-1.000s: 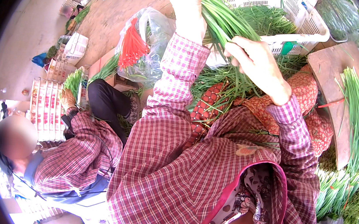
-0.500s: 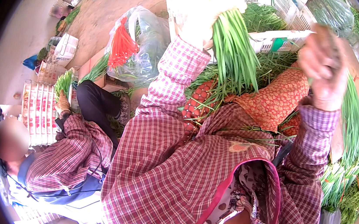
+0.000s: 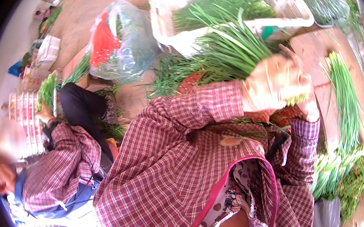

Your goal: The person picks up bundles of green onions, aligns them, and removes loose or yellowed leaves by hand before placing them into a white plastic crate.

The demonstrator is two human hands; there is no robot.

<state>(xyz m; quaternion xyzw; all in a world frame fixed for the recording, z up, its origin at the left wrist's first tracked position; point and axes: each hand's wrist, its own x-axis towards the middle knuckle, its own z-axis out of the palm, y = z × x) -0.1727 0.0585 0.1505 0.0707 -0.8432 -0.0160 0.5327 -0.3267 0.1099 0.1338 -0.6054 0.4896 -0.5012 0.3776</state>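
Observation:
My left hand point(image 3: 269, 80) grips a bunch of long green leafy stalks point(image 3: 231, 45), whose pale cut ends show near its fingers and whose leaves fan out up and to the left. My right hand point(image 3: 308, 98) is just right of and partly behind the left; its fingers are blurred and partly hidden, so I cannot tell what they hold. Loose green leaves point(image 3: 166, 76) lie below the bunch. A white slatted crate point(image 3: 158, 26) of greens stands beyond it. Beside my hands, tied stalks point(image 3: 342, 104) lie on a wooden board point(image 3: 308, 49).
A clear plastic bag point(image 3: 134, 42) with red ties point(image 3: 105, 45) sits at the left. A co-worker in a plaid top point(image 3: 54, 166) sits at lower left, holding greens point(image 3: 47, 90) by a wire crate point(image 3: 25, 123). More bundles point(image 3: 326, 173) stand at right.
My left hand has moved down and right from the crate, swinging the bunch's leaves to point left. My right hand left the bunch, went right, and is now back beside the left.

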